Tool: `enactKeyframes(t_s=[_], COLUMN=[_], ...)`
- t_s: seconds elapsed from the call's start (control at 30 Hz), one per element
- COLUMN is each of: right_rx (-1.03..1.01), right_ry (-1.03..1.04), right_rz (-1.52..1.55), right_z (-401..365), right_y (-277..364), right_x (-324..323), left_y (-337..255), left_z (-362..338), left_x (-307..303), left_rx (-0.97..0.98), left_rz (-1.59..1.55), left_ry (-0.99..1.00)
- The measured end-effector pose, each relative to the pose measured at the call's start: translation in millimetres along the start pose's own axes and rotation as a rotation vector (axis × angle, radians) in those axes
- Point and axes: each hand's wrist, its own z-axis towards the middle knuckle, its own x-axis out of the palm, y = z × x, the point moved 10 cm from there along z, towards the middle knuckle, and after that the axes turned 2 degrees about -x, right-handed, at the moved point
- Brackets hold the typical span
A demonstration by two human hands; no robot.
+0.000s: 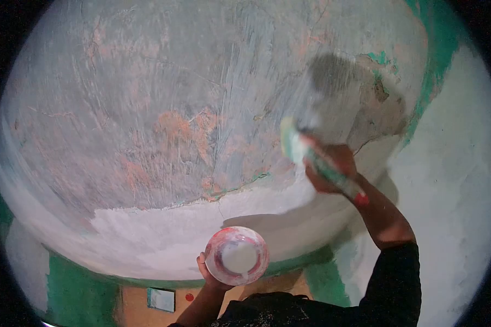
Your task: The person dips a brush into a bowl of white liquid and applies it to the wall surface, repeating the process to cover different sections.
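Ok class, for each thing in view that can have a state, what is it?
Brush: gripped, tilted, blurred; bristles pale; contact with wall unclear
Bowl: held, smeared red and white, pale paint inside
Wall: cracked, patchy grey above, white lower down
Right hand: closed around brush
Left hand: holding bowl
Red disc: lying below the wall; detail too small

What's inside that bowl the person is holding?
The bowl holds a pool of white liquid, probably paint, with reddish smears around it. The liquid covers the bottom, so that can't be seen.
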Motion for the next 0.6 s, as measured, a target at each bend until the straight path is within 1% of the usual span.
enactKeyframes(t_s=[0.03, 0.07, 0.17, 0.2, 0.27, 0.37, 0.43, 0.53, 0.57, 0.6], right_rx=[-0.079, -0.16, -0.326, -0.457, -0.451, -0.087, -0.07, -0.366, -0.373, -0.315], right_ry=[0.155, 0.226, 0.055, -0.093, -0.334, -0.591, -0.528, -0.137, 0.018, 0.234], right_rz=[0.01, 0.013, -0.088, -0.51, -0.807, -0.423, -0.295, -0.354, -0.264, -0.248], right_z=[-1.9, 1.5, 38.9, 36.1, 33.5, 78.5, 87.1, 52.5, 35.3, 28.5], right_y=[10.1, 18.1, 14.4, -26.8, -60.6, -27.2, -15.4, 45.4, 53.0, 65.7], right_x=[13.0, 13.0, -36.9, -46.2, -65.9, -130.9, -123.3, -34.9, -4.5, 17.6], left_y=[0.4, 1.1, 8.0, 9.0, 9.9, 4.3, 0.9, -1.2, -1.5, -0.7], left_z=[0.6, 0.7, 4.0, 5.6, 7.7, 5.6, 4.4, 1.2, 0.5, -1.0], left_x=[-1.1, -2.5, -5.8, -6.6, 1.0, 11.1, 12.7, 7.8, 4.3, 1.9], left_rx=[-0.009, -0.021, -0.037, -0.037, -0.043, -0.066, -0.077, -0.082, -0.088, -0.097], left_rz=[-0.011, -0.019, -0.056, -0.068, -0.072, 0.02, 0.046, -0.003, -0.017, -0.031], left_ry=[-0.005, -0.011, -0.021, -0.018, -0.016, 0.021, 0.042, 0.053, 0.055, 0.058])
